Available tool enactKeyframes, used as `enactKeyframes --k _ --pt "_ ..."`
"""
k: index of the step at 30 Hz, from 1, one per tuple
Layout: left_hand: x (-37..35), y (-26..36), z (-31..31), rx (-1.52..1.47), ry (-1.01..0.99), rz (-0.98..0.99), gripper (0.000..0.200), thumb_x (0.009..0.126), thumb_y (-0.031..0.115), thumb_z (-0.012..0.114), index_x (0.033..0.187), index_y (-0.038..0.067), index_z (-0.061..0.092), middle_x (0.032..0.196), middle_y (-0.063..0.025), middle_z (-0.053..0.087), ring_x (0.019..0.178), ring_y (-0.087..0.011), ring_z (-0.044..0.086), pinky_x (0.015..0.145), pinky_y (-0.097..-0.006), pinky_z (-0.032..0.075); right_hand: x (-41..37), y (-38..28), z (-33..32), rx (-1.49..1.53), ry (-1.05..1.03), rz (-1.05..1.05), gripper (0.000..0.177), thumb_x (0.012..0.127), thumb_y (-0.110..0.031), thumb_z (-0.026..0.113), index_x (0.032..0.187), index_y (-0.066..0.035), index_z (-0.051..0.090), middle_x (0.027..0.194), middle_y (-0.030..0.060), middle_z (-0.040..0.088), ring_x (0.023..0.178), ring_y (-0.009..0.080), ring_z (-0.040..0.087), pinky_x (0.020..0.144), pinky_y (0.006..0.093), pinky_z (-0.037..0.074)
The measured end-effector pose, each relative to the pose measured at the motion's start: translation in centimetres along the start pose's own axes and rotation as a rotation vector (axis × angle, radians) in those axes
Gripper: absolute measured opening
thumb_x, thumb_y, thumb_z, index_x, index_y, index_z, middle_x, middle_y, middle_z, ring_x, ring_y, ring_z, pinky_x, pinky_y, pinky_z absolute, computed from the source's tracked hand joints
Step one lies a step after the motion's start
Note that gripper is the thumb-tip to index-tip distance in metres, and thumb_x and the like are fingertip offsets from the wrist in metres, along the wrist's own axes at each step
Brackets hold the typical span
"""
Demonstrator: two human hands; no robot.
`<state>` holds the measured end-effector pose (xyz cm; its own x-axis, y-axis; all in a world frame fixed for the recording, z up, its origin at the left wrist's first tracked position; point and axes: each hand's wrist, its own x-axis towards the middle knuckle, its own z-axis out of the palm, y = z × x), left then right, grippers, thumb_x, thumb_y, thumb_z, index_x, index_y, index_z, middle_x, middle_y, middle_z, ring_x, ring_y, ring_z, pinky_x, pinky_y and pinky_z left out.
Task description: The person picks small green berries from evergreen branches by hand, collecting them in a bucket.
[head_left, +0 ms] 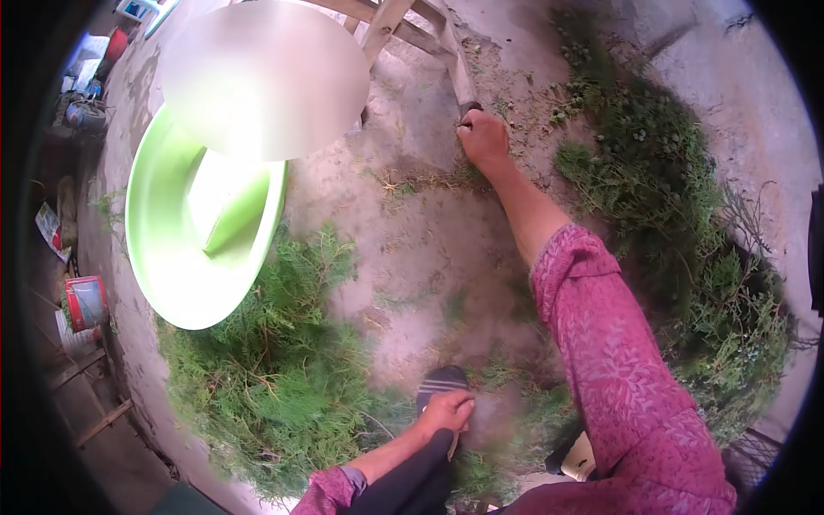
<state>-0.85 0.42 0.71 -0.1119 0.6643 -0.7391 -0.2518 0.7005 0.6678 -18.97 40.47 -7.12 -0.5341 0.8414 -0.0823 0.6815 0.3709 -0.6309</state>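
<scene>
Head view: the wooden frame (461,77) stands beyond and to the right of the green basin (154,219), which is our landmark, and one of its legs slants down to the floor (412,292). At the foot of that leg, well to the right of the basin, is our right hand (486,140). Its fingers are curled in together against a small dark bit at the leg's end; we cannot tell whether that bit is part of the leg or something we hold.

The basin itself sits tilted, its open side showing, and a blurred oval hides its far part. Just below and to the right of the basin lies a heap of green branches (257,390), its sprigs reaching the rim.

Lower still and right of the basin, our left hand (446,414) is beside a dark striped shoe (443,378), fingers folded in together; we cannot tell what, if anything, is inside them. A pale shoe (578,457) shows further right.

Well to the right of the basin, past our patterned pink sleeve (622,343), darker branches (661,163) run in a long curved pile. On the basin's other side, to the left, we see a red container (87,303).
</scene>
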Motion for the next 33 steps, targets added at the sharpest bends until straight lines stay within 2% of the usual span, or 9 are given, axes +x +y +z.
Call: enactKeyframes --k 3,5,7,14,17,19,25,32,33 --pt "0.1 0.0 0.1 -0.005 -0.001 -0.013 0.015 0.083 0.011 0.053 0.093 0.001 0.058 0.063 -0.0079 0.059 0.049 -0.0123 0.058 0.047 -0.0256 0.047 -1.1 0.1 -0.9 -0.075 0.001 -0.157 0.019 0.073 -0.020 0.059 0.087 -0.007 0.057 0.080 0.0119 0.061 0.074 0.0259 0.060 0.061 0.0370 0.047" --pt "0.1 0.0 0.1 -0.013 0.009 -0.018 0.015 0.083 0.011 0.053 0.093 0.001 0.058 0.064 -0.0080 0.059 0.049 -0.0123 0.058 0.047 -0.0255 0.047 -2.0 0.8 -2.5 1.211 -0.445 0.301 0.012 0.078 -0.015 0.058 0.087 -0.008 0.054 0.070 0.0056 0.056 0.057 0.0143 0.054 0.045 0.0268 0.040" --pt "0.1 -0.1 0.1 -0.037 0.011 -0.008 0.011 0.083 0.007 0.053 0.088 0.000 0.059 0.061 -0.0052 0.058 0.047 -0.0104 0.058 0.042 -0.0233 0.044 -5.1 1.4 -5.5 1.636 -0.480 0.385 0.008 0.080 -0.011 0.056 0.086 -0.008 0.051 0.065 0.0000 0.048 0.048 0.0059 0.044 0.038 0.0188 0.029" --pt "0.2 -0.4 0.2 -0.025 0.009 0.008 0.010 0.084 0.007 0.052 0.087 0.000 0.059 0.061 -0.0044 0.057 0.047 -0.0098 0.058 0.042 -0.0232 0.044 -4.6 1.6 -5.9 1.126 -0.335 0.354 0.020 0.080 -0.013 0.057 0.097 -0.004 0.053 0.069 0.0013 0.053 0.050 0.0064 0.048 0.039 0.0194 0.034" --pt "0.0 0.0 0.1 0.001 0.013 0.012 0.011 0.084 0.007 0.052 0.087 -0.001 0.059 0.061 -0.0041 0.057 0.047 -0.0100 0.058 0.042 -0.0231 0.045 -2.1 0.0 -3.0 0.669 -0.233 0.096 0.028 0.078 -0.017 0.058 0.102 -0.003 0.055 0.079 0.0081 0.060 0.064 0.0161 0.059 0.051 0.0273 0.046" --pt "0.1 -0.1 0.1 -0.019 -0.003 0.000 0.013 0.083 0.010 0.053 0.091 0.001 0.058 0.060 -0.0071 0.058 0.047 -0.0114 0.056 0.045 -0.0254 0.046 -1.0 -0.1 -1.4 0.076 0.196 -0.342 0.031 0.076 -0.017 0.056 0.105 -0.007 0.056 0.090 0.0143 0.061 0.083 0.0288 0.061 0.069 0.0374 0.048" --pt "0.2 0.1 0.0 0.006 -0.007 -0.026 0.013 0.083 0.010 0.053 0.090 0.000 0.058 0.059 -0.0071 0.057 0.047 -0.0120 0.057 0.046 -0.0257 0.046 0.1 -2.3 -3.4 -0.293 -0.170 -0.147 0.021 0.077 -0.018 0.052 0.096 -0.012 0.058 0.092 0.0159 0.060 0.092 0.0336 0.057 0.078 0.0423 0.045" --pt "0.0 0.2 0.1 0.007 0.003 0.001 0.012 0.083 0.010 0.053 0.089 0.000 0.058 0.059 -0.0078 0.058 0.048 -0.0130 0.058 0.046 -0.0258 0.047 0.0 0.3 -2.2 -0.287 -0.133 -0.285 0.014 0.079 -0.016 0.051 0.089 -0.007 0.053 0.086 0.0152 0.060 0.076 0.0288 0.060 0.066 0.0387 0.049" --pt "0.1 0.0 0.1 -0.006 0.008 -0.007 0.012 0.083 0.010 0.053 0.090 0.000 0.058 0.060 -0.0079 0.058 0.048 -0.0129 0.058 0.046 -0.0258 0.047 -0.3 0.9 -3.8 0.486 -0.342 0.049 0.011 0.081 -0.015 0.051 0.088 -0.007 0.052 0.083 0.0117 0.059 0.069 0.0225 0.059 0.057 0.0331 0.048"
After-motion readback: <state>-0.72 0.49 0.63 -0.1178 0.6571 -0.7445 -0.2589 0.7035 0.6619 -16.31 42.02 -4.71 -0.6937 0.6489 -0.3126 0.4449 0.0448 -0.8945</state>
